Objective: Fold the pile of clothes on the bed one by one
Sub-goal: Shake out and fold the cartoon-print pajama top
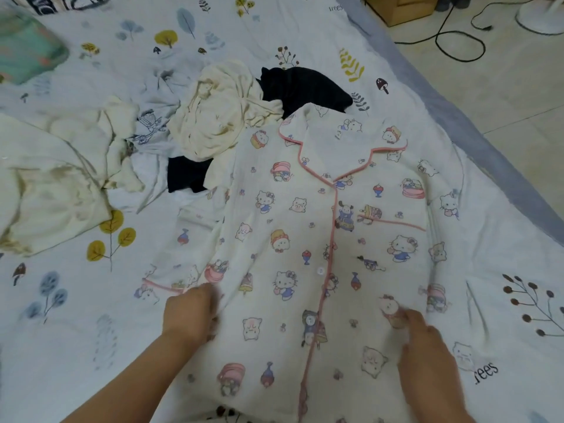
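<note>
**First garment laid out, the pile not yet folded**

A white pyjama shirt (pixel 329 239) printed with cartoon cats and edged in pink piping lies face up and spread out on the bed (pixel 61 346), collar pointing away from the person, buttoned front running down the middle. It is flattened but shows no fold yet, so I judge the folding of this piece is only at the smoothing stage.

The person's left hand (pixel 190 312) sits at the shirt's left side near the sleeve cuff, fingers curled onto the cloth; motion blur keeps me from saying whether it pinches the fabric or only presses it. The right hand (pixel 418 334) rests on the lower right front of the shirt, fingers fairly straight and pressing down, grasping nothing that I can see.

Just beyond the collar, a heap waits unfolded: a crumpled cream garment (pixel 219 117), a dark navy garment (pixel 305 87) beneath and behind it, and a pale printed piece (pixel 152 126) to the left. Further left lies another large cream garment (pixel 52 184), loosely bunched. No finished, folded stack is in sight, so most of the task seems to remain.

Past the bed's right edge, a black cable (pixel 457 41) trails over the tiled floor.
</note>
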Tool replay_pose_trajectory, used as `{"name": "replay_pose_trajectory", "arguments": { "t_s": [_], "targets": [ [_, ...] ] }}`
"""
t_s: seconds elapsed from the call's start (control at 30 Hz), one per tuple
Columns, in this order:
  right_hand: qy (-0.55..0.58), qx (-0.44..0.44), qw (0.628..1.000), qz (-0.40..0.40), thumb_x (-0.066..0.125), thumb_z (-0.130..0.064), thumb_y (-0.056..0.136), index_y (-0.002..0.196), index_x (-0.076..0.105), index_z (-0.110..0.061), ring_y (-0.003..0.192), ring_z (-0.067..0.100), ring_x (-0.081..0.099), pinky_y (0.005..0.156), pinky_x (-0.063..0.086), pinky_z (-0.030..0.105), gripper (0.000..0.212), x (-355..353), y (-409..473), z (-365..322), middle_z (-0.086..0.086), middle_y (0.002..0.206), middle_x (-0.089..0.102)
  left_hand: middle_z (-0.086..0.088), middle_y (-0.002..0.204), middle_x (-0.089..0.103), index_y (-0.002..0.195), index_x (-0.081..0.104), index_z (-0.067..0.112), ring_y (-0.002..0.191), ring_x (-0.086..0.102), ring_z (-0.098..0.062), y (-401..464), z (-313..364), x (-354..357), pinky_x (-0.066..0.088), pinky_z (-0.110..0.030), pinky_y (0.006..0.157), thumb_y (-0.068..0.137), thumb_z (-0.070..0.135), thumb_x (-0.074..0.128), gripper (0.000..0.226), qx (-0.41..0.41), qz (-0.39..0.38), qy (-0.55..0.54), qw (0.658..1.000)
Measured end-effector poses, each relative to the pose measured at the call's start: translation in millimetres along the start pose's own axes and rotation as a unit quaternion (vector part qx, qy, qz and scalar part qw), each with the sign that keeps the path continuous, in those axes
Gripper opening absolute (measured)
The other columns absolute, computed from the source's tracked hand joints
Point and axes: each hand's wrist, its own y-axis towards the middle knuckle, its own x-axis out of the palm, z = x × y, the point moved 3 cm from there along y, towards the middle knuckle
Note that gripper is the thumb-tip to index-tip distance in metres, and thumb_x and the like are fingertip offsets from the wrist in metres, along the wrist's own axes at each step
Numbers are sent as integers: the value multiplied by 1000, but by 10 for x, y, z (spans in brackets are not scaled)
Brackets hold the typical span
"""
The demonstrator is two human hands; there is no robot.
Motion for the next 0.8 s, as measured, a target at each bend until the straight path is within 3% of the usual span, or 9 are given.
{"name": "replay_pose_trajectory", "arguments": {
  "t_s": [0.1,0.17,0.3,0.4,0.47,0.57,0.67,0.73,0.8],
  "targets": [
    [-106,34,993,27,38,-4,88,133,34,-24,88,26,53,70,39,33,49,-131,-47,37,6,100,39,-1,97,64,91,47,18,86,61,-23,-119,-167,80,44,-31,69,83,19,57,13,-20,37,-5,999],
    [-170,29,982,79,43,-12,89,136,31,-22,109,26,48,79,41,34,50,-141,-47,-101,9,116,37,-13,82,62,89,55,7,68,60,-33,-193,-260,180,41,-33,52,69,14,73,28,4,111,-21,994],
    [-118,-146,972,140,61,-23,82,143,35,-18,133,30,30,103,35,48,67,347,-63,-643,17,144,36,-17,77,60,89,61,1,58,58,-35,-323,-278,396,46,-33,42,58,18,79,39,60,186,-67,979],
    [-165,-287,937,107,77,-30,61,132,43,-15,124,34,36,93,43,56,80,869,-46,-796,19,136,44,-18,83,59,89,62,-1,70,57,-36,-299,-363,338,48,-38,58,76,31,54,35,-15,220,-174,960],
    [-189,-306,928,95,86,-31,49,124,49,-15,119,34,39,94,35,60,85,1064,0,-800,18,128,51,-28,97,56,100,58,-8,87,54,-44,-219,-498,219,46,-45,72,79,19,64,34,-103,256,-238,931],
    [-191,-307,924,126,67,-30,65,100,67,-12,104,32,51,88,44,58,39,1032,32,-910,14,103,67,-36,123,44,123,48,-10,112,42,-51,-26,-699,41,38,-56,89,78,13,70,56,-206,241,-266,910],
    [-150,-323,925,130,58,-27,70,87,69,-14,84,29,65,77,55,50,24,886,41,-1093,7,87,66,-27,129,49,135,37,-2,119,44,-43,222,-860,-6,37,-48,93,86,22,62,60,-250,118,-305,911],
    [-137,-344,919,133,80,-20,56,84,69,-15,78,26,66,72,57,45,30,881,86,-1170,4,83,65,-22,103,65,111,55,2,100,59,-38,315,-905,-48,43,-39,78,83,14,61,32,-227,54,-359,904],
    [-118,-354,920,117,86,-17,49,84,70,-16,77,23,66,69,58,40,39,881,141,-1224,2,83,66,-14,69,63,74,58,2,73,61,-34,319,-929,-198,43,-34,62,77,6,61,6,-184,79,-353,914]
  ]
}}
